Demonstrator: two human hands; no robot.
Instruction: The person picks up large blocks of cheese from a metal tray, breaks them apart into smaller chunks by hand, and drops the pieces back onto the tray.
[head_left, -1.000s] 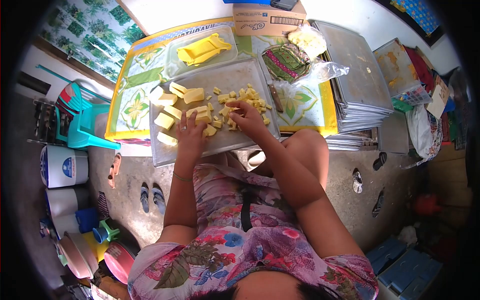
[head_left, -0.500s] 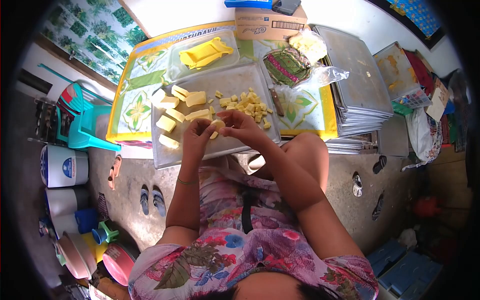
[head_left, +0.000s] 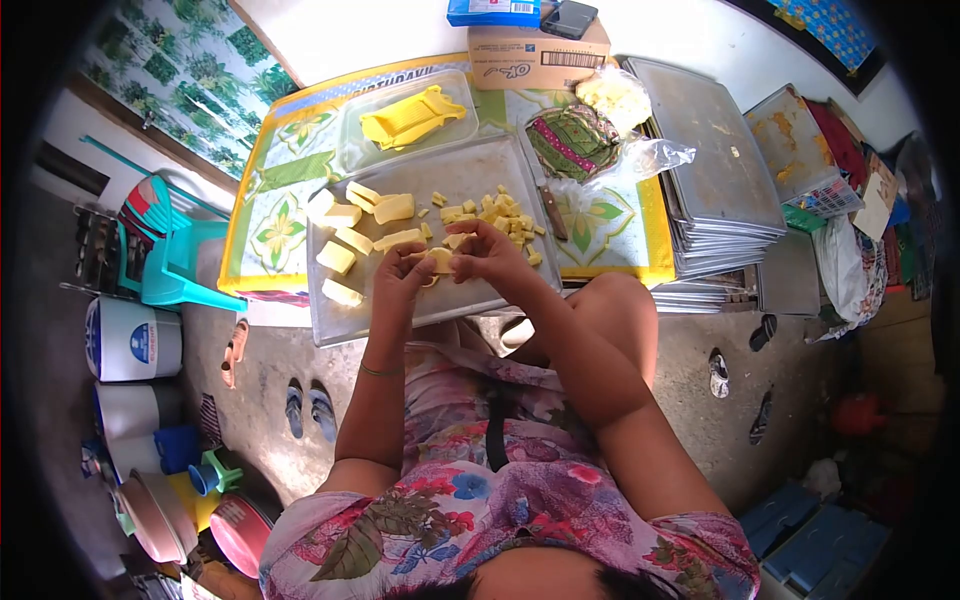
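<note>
Both hands meet over the near edge of a metal tray (head_left: pixel 480 165). Between the fingertips of my left hand (head_left: pixel 402 275) and my right hand (head_left: pixel 492 260) is a small, flattened piece of pale yellow dough (head_left: pixel 440 261). The fingers of each hand are pinched on it. Thick dough blocks (head_left: pixel 394 208) lie on the tray's left half. Small cut dough cubes (head_left: pixel 497 212) are heaped on the right half, partly behind my right hand. Beside the tray's right edge rests a knife (head_left: pixel 553 213).
A clear plastic container (head_left: pixel 350 135) holds a yellow slotted plastic tool (head_left: pixel 412 118). Behind are a cardboard box (head_left: pixel 500 70), a patterned cloth (head_left: pixel 570 140) and a plastic bag (head_left: pixel 612 98). Stacked metal trays (head_left: pixel 705 140) stand right; a turquoise chair (head_left: pixel 185 270) is left.
The hands have stayed close together over the tray, and the dough piece between them shows wider and flatter. The camera view has shifted slightly.
</note>
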